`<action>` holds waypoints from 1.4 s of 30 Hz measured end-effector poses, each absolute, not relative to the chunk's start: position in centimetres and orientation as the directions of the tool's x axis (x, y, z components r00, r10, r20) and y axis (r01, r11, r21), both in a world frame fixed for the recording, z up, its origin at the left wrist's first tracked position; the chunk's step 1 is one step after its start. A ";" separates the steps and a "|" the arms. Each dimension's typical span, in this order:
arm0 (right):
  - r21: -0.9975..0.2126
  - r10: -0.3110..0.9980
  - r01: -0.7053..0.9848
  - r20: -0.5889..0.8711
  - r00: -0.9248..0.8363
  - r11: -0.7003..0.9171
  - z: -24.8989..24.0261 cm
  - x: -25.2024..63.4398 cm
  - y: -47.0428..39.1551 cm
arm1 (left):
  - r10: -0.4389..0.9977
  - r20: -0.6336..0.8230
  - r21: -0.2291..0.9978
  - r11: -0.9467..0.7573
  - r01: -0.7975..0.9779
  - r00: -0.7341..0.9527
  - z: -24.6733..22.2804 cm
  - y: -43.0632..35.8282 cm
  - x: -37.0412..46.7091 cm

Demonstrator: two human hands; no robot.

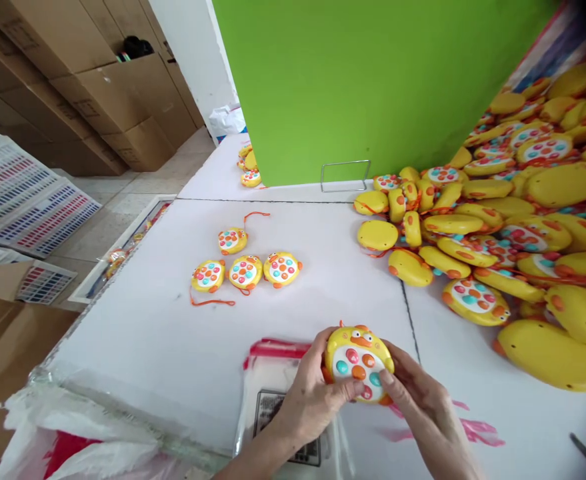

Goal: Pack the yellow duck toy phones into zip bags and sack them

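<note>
Table [143,333], white. Toy heap [515,237], yellow, opposite the left edge. Four loose toys [245,272], nearer the left edge. Plastic bag [273,367], toward the near edge. Left hand [317,395] and right hand [420,395]: both grasping one button toy [358,363] above the near edge. Step, apparently: button-pressing; next press calls for steady support.

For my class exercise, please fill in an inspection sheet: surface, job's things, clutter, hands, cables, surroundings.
Surface: white tabletop, dark seams across it.
Job's things: yellow duck toy with coloured buttons, held; four similar toys lie farther off, leftward.
Clutter: toy pile at right; red-edged plastic bag beneath the left forearm.
Hands: left hand and right hand grip the toy's sides.
Cables: nothing seen.
Surroundings: green panel, cardboard boxes.
</note>
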State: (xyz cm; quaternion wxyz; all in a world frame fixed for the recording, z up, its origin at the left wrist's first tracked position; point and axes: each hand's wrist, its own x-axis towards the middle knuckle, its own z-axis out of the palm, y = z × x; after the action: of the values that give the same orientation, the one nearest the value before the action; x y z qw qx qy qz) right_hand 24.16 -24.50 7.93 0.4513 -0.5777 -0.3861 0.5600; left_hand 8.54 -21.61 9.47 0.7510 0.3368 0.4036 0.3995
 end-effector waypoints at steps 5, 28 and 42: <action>-0.953 0.951 -0.023 -0.304 0.057 -0.303 8.0 24.0 -24.8 | 0.846 -0.420 0.820 0.509 -0.262 0.328 9.4 -21.1 8.2; -0.724 0.940 0.599 0.252 -0.232 0.342 6.9 26.0 -25.2 | 0.426 -0.702 0.354 0.904 -0.240 0.570 8.1 -20.5 9.4; -0.733 0.969 0.633 0.187 -0.162 0.248 7.4 25.3 -25.1 | 0.428 -0.740 0.288 0.899 -0.331 0.518 8.0 -20.1 9.4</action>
State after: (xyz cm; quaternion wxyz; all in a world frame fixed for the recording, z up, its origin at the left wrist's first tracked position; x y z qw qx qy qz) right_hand 25.28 -25.14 7.38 0.3287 -0.5576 -0.7182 0.2554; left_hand 9.41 -20.12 8.00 0.8696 0.0554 0.4396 0.2181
